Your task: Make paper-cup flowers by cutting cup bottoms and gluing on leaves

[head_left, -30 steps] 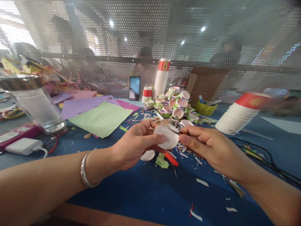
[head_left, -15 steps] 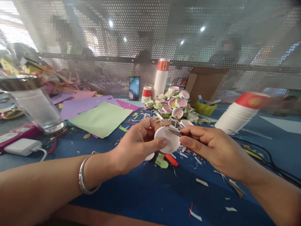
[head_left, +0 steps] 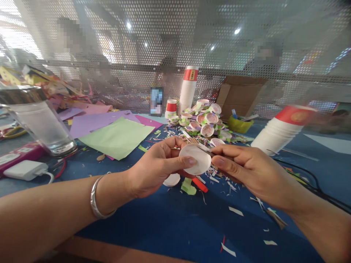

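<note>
My left hand pinches a round white paper disc between thumb and fingers, with the thumb flat on its face. It looks like the bottom of a paper cup. In my right hand is a slim pointed metal tool, perhaps tweezers, held at the disc's upper right edge; its grip end is hidden by the fingers. Under the left hand lies a second white disc. Beside it are a green paper scrap and a small orange-red piece.
Behind my hands rises a pile of decorated cup bottoms. Stacked paper cups stand beyond it, and another cup stack is on the right. Coloured sheets, a glass jar and a white charger lie left. Paper bits litter the blue table.
The metal tool's tip has shifted from across the disc's face to its upper edge. The disc has tilted a little, showing more of its face, and more of the lower disc shows.
</note>
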`<state>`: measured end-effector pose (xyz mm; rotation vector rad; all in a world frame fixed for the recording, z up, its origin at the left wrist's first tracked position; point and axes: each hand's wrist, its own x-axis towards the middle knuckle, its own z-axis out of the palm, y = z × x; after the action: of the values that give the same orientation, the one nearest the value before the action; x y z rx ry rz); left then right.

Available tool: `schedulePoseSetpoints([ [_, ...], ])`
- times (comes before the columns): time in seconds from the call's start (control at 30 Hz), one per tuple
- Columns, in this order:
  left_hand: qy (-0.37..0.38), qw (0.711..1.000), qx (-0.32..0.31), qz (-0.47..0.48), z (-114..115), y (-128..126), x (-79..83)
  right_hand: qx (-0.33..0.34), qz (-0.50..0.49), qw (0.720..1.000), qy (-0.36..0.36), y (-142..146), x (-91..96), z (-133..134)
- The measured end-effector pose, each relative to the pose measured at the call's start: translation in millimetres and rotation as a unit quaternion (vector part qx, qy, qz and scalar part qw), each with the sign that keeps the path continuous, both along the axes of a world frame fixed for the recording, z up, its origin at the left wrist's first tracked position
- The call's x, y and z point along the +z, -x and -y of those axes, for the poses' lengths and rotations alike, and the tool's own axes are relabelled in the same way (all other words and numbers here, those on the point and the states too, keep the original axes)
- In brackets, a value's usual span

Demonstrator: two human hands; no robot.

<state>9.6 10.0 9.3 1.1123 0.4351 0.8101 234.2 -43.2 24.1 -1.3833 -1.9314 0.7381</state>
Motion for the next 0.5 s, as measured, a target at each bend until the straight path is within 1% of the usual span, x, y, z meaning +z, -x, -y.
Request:
schedulePoseSetpoints([
  [0.1, -0.008, 1.0, 0.002, 0.0, -0.4, 0.1, -1.8, 0.003, 0.018, 1.0, -0.004, -0.5, 1.3, -0.8],
  [0.27, -0.033, 0.999, 0.004, -0.001, 0.1, -0.6, -7.3, 0.001, 0.034, 0.999, -0.032, -1.0, 3.0, 0.6],
  [0.4, -0.053, 0.999, 0.001, 0.002, 1.4, -2.0, -9.4, 0.012, 0.045, 0.998, -0.044, -3.3, 2.3, 0.0],
  [0.5, -0.041, 0.999, -0.002, -0.001, 2.2, -2.1, -7.7, 0.015, 0.046, 0.998, -0.047, -3.9, 1.5, -0.2],
])
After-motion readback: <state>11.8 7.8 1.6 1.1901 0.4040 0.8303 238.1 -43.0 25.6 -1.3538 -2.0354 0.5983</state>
